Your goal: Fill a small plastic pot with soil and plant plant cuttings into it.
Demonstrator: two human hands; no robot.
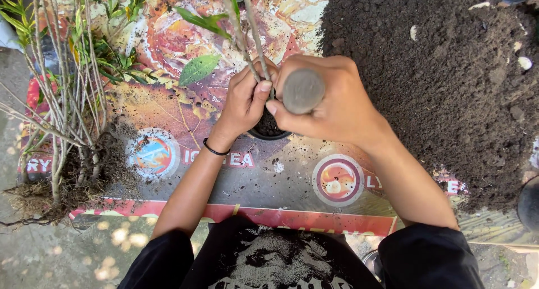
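The left hand has its fingers closed around 2 thin stems that rise from a small black pot of soil, which stands on a printed sheet on the ground. The right hand grips a grey rod, held end-on over the pot just beside the stems. A soil heap lies to the right and a bundle of rooted cuttings to the left.
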